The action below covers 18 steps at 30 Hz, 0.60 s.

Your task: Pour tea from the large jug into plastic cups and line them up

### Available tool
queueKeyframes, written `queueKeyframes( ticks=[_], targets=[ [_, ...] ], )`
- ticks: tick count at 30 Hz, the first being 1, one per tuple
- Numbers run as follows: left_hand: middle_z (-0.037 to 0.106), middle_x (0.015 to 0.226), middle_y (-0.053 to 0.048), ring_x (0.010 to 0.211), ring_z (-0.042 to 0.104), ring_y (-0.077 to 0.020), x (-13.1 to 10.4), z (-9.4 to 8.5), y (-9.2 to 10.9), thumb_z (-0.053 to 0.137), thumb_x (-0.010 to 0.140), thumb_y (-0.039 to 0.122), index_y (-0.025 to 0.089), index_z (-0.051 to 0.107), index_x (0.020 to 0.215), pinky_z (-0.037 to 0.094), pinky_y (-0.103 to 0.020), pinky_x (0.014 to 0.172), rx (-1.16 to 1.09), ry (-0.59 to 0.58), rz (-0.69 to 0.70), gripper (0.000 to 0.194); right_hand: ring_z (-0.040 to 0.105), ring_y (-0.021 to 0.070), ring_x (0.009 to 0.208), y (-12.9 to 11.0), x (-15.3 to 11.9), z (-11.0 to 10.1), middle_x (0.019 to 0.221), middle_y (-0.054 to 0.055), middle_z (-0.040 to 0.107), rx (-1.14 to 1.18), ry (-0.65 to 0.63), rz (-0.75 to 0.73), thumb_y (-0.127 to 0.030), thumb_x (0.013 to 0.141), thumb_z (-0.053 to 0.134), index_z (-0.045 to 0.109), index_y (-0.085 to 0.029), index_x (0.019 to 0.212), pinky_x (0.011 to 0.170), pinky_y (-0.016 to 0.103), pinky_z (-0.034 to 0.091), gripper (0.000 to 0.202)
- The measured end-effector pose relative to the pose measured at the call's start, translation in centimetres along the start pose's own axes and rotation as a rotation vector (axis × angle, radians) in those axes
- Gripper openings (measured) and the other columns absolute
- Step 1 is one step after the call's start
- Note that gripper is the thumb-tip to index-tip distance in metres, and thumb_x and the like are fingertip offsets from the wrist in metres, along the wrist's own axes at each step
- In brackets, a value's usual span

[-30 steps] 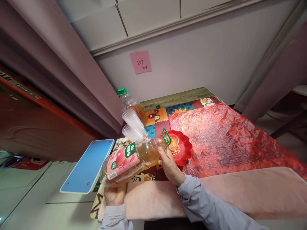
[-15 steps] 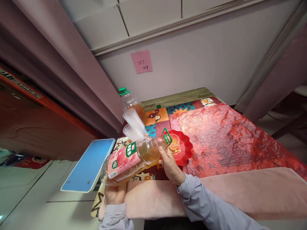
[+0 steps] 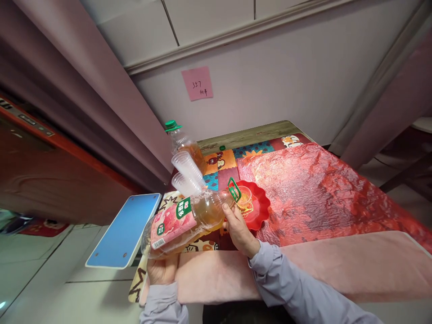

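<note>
A large clear juice bottle [image 3: 175, 222] with a pink label and green handle ring lies tilted across both my hands, its neck toward the right. My left hand [image 3: 162, 269] supports its base from below, fingers mostly hidden behind it. My right hand [image 3: 238, 227] is wrapped round the bottle near the neck, thumb on top. The bottle's mouth is over a clear cup [image 3: 245, 196] holding yellowish liquid, which stands in a red scalloped plate [image 3: 261, 209]. Two stacks of clear plastic cups [image 3: 189, 167] stand behind the bottle.
A second juice bottle [image 3: 187, 144] with a green cap stands at the back left. A small green cap [image 3: 222, 147] lies near the back edge. Shiny red cloth [image 3: 313, 193] covers the right side of the table. A blue board [image 3: 123, 231] juts out at left.
The whole view has shifted slightly, with objects a little higher in the picture. My hands hold the bottle in nearly the same tilted pose.
</note>
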State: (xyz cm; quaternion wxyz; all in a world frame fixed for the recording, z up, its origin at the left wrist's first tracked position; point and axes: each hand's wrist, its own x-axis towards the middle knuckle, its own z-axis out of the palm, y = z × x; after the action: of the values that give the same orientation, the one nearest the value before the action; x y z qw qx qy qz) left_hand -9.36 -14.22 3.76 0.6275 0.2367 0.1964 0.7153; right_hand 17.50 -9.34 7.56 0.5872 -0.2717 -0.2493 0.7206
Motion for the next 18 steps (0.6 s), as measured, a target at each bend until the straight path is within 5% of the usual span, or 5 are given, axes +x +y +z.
queueKeyframes(
  ticks=[5,10,18],
  targets=[
    [0.051,0.171,-0.019,0.15,0.057,-0.044,0.2,0.2,-0.4,0.078,0.087,0.019,0.027,0.044,0.169,0.051,-0.066,0.118,-0.087,-0.07,-0.013,0.09,0.076,0.0247,0.102,0.0,0.0,0.0,0.127,0.006,0.079,-0.027,0.016,-0.001,-0.07,0.088,0.081,0.066,-0.028,0.136,0.071,0.033,0.066,0.066],
    [0.05,0.172,-0.019,0.147,0.061,-0.0426,0.0,1.2,-0.6,0.078,0.08,0.009,0.03,0.035,0.173,0.054,-0.066,0.116,-0.031,0.026,0.025,0.105,0.076,0.0243,0.104,0.1,0.1,-0.1,0.127,0.005,0.078,-0.032,-0.009,-0.005,-0.073,0.088,0.079,0.068,-0.03,0.132,0.073,0.033,0.066,0.063],
    [0.06,0.165,-0.017,0.142,0.064,-0.0456,-0.3,4.9,-1.8,0.086,0.079,0.048,0.023,0.06,0.157,0.063,-0.062,0.107,0.369,0.202,0.163,0.086,0.072,0.031,0.126,-0.1,0.0,-0.3,0.144,0.009,0.073,-0.184,-0.021,-0.087,-0.074,0.095,0.071,0.065,-0.027,0.14,0.097,0.046,0.067,0.065]
  ],
)
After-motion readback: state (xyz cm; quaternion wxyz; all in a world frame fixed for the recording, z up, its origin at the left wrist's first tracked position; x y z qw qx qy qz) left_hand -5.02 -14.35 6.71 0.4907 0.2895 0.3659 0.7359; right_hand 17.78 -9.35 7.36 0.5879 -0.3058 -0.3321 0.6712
